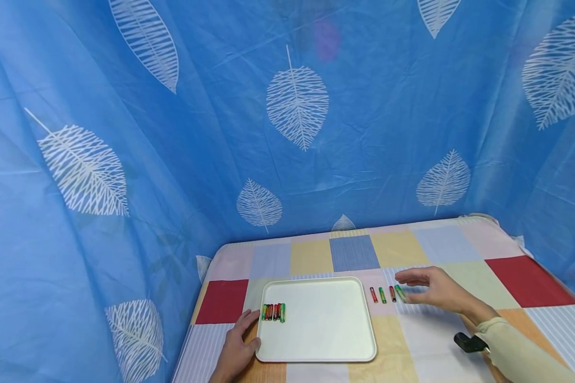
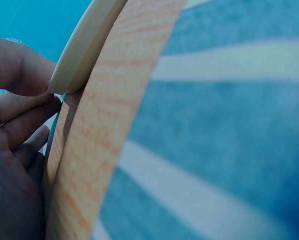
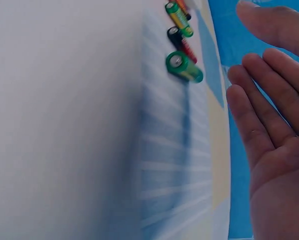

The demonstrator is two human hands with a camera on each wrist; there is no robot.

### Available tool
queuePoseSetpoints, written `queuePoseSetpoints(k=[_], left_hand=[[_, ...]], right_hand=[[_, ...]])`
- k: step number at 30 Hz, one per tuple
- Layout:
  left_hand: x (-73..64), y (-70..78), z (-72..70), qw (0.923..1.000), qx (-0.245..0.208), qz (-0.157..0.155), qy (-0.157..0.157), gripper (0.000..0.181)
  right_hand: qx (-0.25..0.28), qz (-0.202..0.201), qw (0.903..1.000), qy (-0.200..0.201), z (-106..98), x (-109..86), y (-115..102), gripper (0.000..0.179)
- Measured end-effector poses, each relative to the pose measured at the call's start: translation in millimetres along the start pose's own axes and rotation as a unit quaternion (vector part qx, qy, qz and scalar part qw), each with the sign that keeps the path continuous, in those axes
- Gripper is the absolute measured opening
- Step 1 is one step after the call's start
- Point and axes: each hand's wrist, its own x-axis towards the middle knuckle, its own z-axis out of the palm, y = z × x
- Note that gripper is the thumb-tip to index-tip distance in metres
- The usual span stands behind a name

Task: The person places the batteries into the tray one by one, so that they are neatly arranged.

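Note:
My left hand [image 1: 239, 340] rests against the left rim of a white tray [image 1: 326, 340], its thumb and fingers loosely bent at the edge. Up close in the left wrist view, the left hand [image 2: 14, 130] touches the tray rim [image 2: 82, 55]. A row of several red and green batteries [image 1: 274, 312] lies side by side inside the tray, near that hand. My right hand [image 1: 433, 290], nothing in its fingers, hovers just beside a green battery [image 1: 400, 292] right of the tray. In the right wrist view its fingers [image 3: 259, 115] extend apart from that green battery [image 3: 184, 67].
Left of the green battery lie a red-and-black battery [image 1: 392, 293], another green battery [image 1: 382, 295] and a red battery [image 1: 374, 294] on the patchwork tablecloth [image 1: 388, 340]. A blue leaf-patterned curtain [image 1: 354, 159] hangs behind the table. A black strap end [image 1: 469, 343] hangs at the right wrist.

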Motion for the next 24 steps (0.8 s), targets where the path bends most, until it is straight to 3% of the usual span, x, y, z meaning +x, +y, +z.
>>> queuePoseSetpoints(k=[13,24], left_hand=[[-2.8,-0.4,-0.7,0.9999,-0.002,0.011,0.003,0.069],[-1.1,-0.3,-1.4,1.0000,-0.006,0.003,0.004,0.069]], right_hand=[[0.015,0.027,0.9995,-0.012,5,2.9,20,0.061],[-0.012,0.016,0.9997,-0.010,12,7.0,24,0.061]])
